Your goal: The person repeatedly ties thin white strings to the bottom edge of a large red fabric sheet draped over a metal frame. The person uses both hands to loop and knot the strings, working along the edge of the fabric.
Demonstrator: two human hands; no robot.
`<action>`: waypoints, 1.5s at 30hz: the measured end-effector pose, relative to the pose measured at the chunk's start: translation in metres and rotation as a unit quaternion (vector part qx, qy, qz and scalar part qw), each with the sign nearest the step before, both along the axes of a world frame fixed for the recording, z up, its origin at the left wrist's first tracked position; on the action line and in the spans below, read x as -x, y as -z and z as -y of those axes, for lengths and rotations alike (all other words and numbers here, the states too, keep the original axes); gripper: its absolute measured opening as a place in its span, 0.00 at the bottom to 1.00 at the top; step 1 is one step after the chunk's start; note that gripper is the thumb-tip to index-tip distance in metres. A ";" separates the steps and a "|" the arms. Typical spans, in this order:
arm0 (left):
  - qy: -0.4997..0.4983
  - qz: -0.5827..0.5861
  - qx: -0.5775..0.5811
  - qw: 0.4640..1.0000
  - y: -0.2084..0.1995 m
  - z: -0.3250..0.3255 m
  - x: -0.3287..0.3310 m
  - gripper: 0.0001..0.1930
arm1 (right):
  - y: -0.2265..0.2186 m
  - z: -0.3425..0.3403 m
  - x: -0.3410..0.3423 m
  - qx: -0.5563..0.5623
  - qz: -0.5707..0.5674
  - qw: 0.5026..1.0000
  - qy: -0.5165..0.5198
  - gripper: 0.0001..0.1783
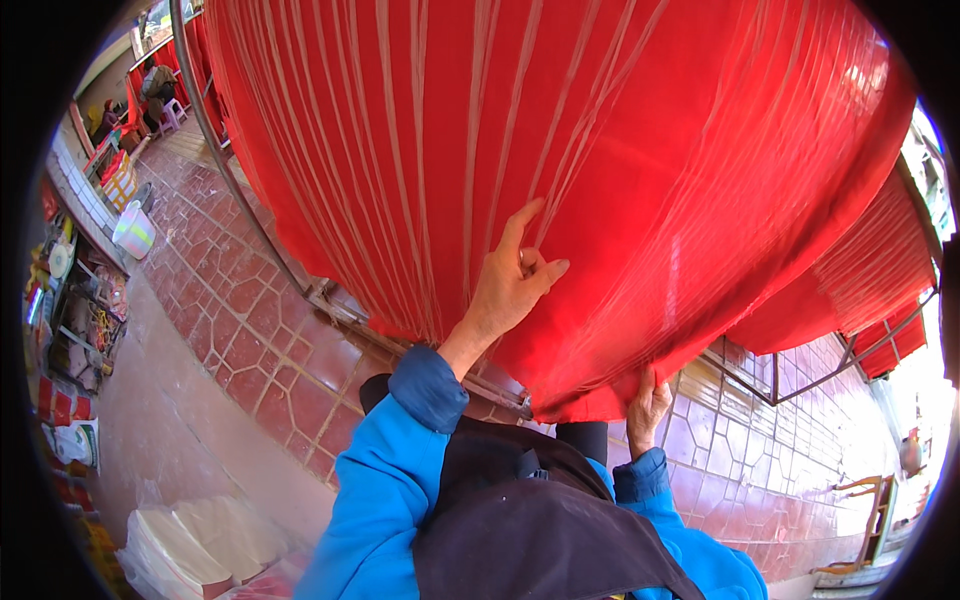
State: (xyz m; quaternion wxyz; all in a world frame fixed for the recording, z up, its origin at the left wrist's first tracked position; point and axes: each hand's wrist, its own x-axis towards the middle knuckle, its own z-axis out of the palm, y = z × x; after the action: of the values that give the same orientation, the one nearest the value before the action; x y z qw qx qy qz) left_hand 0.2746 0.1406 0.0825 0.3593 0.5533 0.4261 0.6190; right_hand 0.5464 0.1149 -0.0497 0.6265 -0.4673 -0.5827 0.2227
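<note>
A large sheet of red cloth (pixel 640 180) hangs in front of me and fills the upper middle. Pale loose threads run down it in long bundles. My left hand (pixel 508 285) is raised before the cloth, its index finger pointing up and its thumb stretched to the right; the other fingers are curled, and a ring shows on one. I see nothing held in it, though the fingertip is close to some threads. At the lower right edge of the cloth, my right hand (pixel 648 408) grips the hem, thumb in front and the other fingers partly hidden.
A curved metal frame (pixel 240 195) borders the cloth on the left. More red cloth (pixel 850 270) hangs on another frame at right. Red paving (pixel 245 300) runs below. Left are a pale bucket (pixel 133 230) and cluttered shelves; a wooden chair (pixel 872 510) stands lower right. People sit far left.
</note>
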 end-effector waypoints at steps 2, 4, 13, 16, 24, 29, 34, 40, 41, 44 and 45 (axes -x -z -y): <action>0.005 -0.020 0.032 0.999 0.003 0.000 0.001 0.31 | -0.001 0.000 0.001 0.000 0.000 1.000 0.000 0.09; 0.023 -0.066 0.079 0.994 0.008 0.000 0.004 0.27 | -0.002 0.000 0.001 0.000 -0.001 1.000 0.000 0.09; 0.075 -0.171 0.169 0.968 0.081 0.018 0.002 0.21 | 0.001 -0.001 -0.004 0.016 0.012 1.000 0.000 0.09; 0.098 -0.165 0.213 0.958 0.119 0.028 0.000 0.23 | 0.002 -0.001 -0.004 0.027 0.011 1.000 -0.005 0.09; 0.217 0.002 0.331 0.918 0.206 0.054 -0.015 0.20 | 0.003 -0.001 -0.002 0.030 -0.002 1.000 0.004 0.09; 0.255 -0.021 0.388 0.885 0.257 0.075 -0.015 0.22 | 0.002 -0.001 -0.001 0.018 -0.009 1.000 0.001 0.09; 0.259 -0.068 0.450 0.852 0.309 0.096 -0.006 0.22 | -0.003 0.001 -0.004 0.028 0.015 0.999 -0.007 0.08; 0.021 -0.254 0.463 0.849 0.338 0.103 -0.001 0.33 | -0.001 0.001 -0.004 0.028 0.012 1.000 -0.004 0.09; -0.018 -0.274 0.437 0.856 0.338 0.102 0.001 0.34 | 0.000 0.000 -0.004 0.029 0.006 1.000 -0.005 0.09; -0.138 -0.290 0.366 0.874 0.327 0.097 0.009 0.27 | 0.000 0.001 -0.004 0.056 -0.003 0.998 -0.004 0.09; -0.160 -0.273 0.332 0.889 0.318 0.096 0.009 0.22 | 0.000 0.000 -0.004 0.046 -0.003 0.999 -0.008 0.09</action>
State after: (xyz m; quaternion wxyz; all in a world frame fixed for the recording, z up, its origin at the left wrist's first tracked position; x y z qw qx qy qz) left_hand 0.2654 0.0450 -0.2353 0.2879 0.4731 0.7707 0.3152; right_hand 0.5509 0.1144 -0.0502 0.6039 -0.4904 -0.5739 0.2558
